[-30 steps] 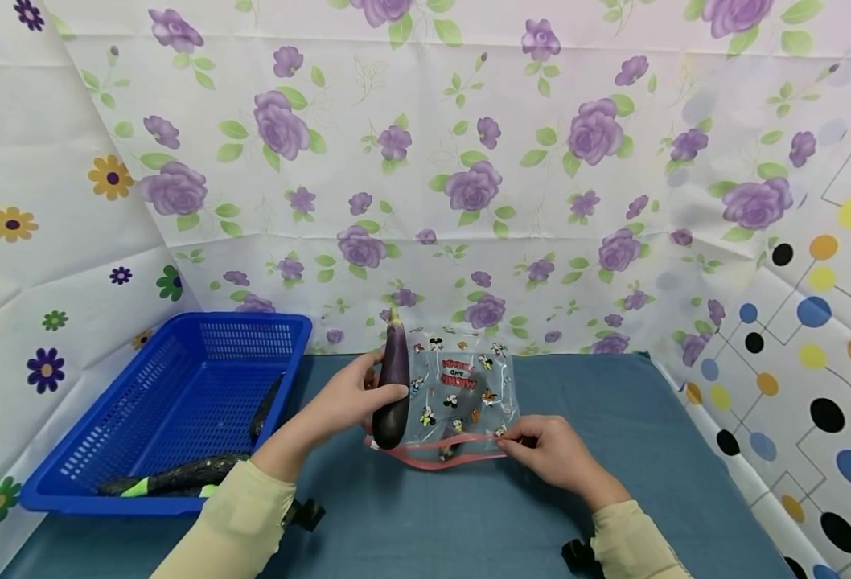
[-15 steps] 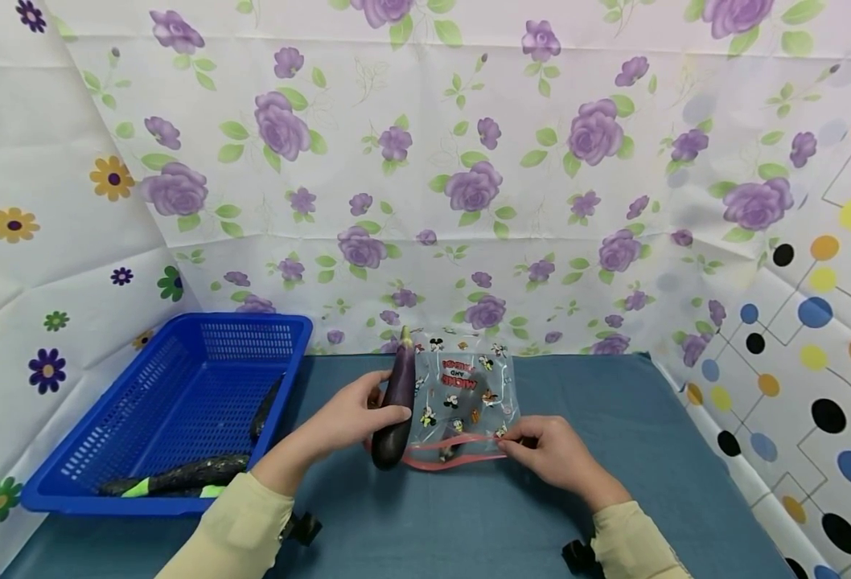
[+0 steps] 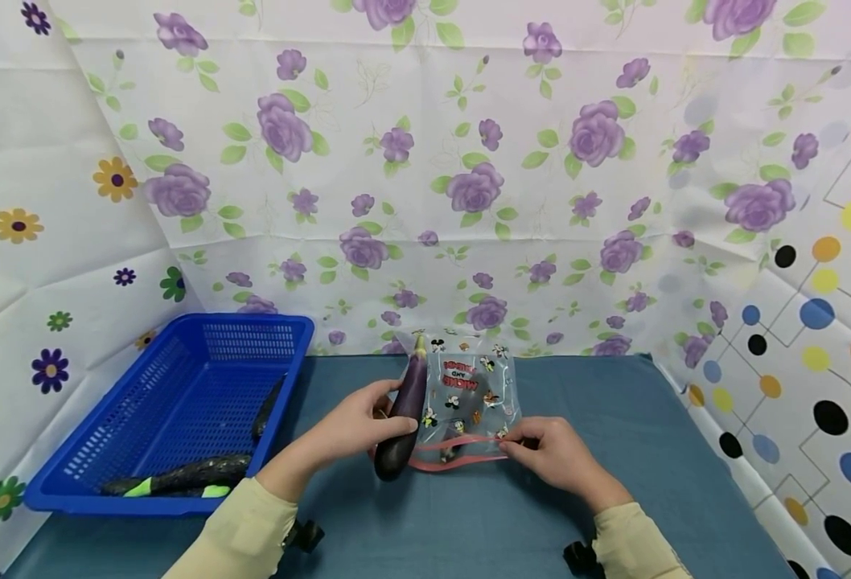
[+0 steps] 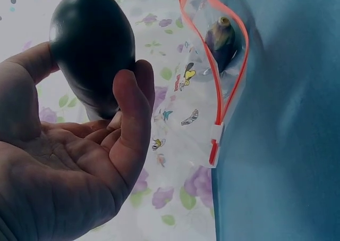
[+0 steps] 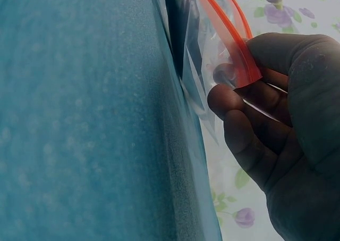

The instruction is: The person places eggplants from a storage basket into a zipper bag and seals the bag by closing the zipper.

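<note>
Left hand [image 3: 356, 422] holding a glossy, dark purple eggplant [image 3: 411, 394], thumb on one side and fingers curled round the other, its green stem pointing away from the person and its fat, rounded end towards them. It is tilted and outside a clear bag [image 3: 505, 394] printed with cartoon figures, overlapping the bag's left side in the head view. Right hand [image 3: 552, 450] pinches the right corner of the bag's red zip strip [image 3: 462, 465], thumb against fingers, and the mouth gapes, with a dark vegetable [image 4: 222, 39] lying inside. Nearby on the left, a blue basket [image 3: 143, 507] holds more dark vegetables [image 3: 204, 473] with green ends. The eggplant looks firm, smooth and moderately weighty, heaviest towards the fat end, so it would probably slip or swing if taken only by the stem; a wrap round the middle, as here, seems the best hold, firm enough to steady it without bruising the skin. The bag appears light, thin and floppy, likely to fold or slide on the blue cloth [image 3: 512, 531], so it is best gripped at the stiffer zip strip
</note>
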Demonstrator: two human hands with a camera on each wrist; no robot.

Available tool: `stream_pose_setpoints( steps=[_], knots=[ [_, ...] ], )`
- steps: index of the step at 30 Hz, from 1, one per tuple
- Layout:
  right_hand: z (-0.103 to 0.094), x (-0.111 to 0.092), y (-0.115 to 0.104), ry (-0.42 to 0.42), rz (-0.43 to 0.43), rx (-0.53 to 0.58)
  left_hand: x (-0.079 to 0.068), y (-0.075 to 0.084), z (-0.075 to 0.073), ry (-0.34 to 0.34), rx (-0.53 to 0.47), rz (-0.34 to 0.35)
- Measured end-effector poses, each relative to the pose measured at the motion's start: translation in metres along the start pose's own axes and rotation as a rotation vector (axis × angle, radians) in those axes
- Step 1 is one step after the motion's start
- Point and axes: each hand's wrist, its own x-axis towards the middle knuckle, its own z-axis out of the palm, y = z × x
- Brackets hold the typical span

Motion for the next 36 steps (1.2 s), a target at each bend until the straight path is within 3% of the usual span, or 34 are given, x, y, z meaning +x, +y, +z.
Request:
stream_pose_setpoints(
  steps=[18, 27, 36],
  knots=[
    [0.001, -0.001, 0.001, 0.011, -0.005, 0.000, -0.007, -0.014, 0.012, -0.141, -0.034, -0.020],
    [0.001, 0.000, 0.002, 0.012, -0.011, 0.000, -0.010, -0.018, 0.014, -0.178, -0.006, -0.005],
    [0.001, 0.000, 0.001, 0.010, -0.013, -0.002, -0.013, -0.023, 0.013, -0.277, 0.019, 0.012]
  ],
)
